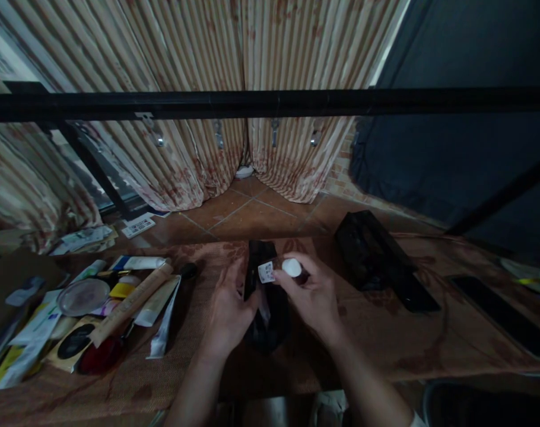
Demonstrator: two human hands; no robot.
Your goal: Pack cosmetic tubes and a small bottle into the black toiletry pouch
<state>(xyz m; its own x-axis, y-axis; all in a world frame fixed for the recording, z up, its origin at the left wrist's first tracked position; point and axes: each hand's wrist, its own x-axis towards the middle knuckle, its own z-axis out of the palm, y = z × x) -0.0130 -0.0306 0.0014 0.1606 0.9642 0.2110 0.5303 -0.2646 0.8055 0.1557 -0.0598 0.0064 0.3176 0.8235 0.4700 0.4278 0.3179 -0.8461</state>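
In the middle of the table a small black pouch (272, 323) stands between my hands, its mouth facing up. My left hand (229, 311) is closed on the pouch's left side, thumb on the inner edge and fingers outside. Above the pouch's right edge, my right hand (317, 293) grips a small bottle with a white cap (291, 267) between thumb and fingers. A white label with a printed code (266, 272) shows at the bottle's left end. The bottle's body is mostly hidden by my fingers. What lies inside the pouch is too dark to make out.
At left lies a pile of cosmetics: tubes (152, 305), a round clear-lidded jar (83, 296) and a long beige tube (130, 302). A black bag (363, 252) sits at right, near a dark flat phone-like slab (504, 314). A black rail (252, 105) crosses beyond the table.
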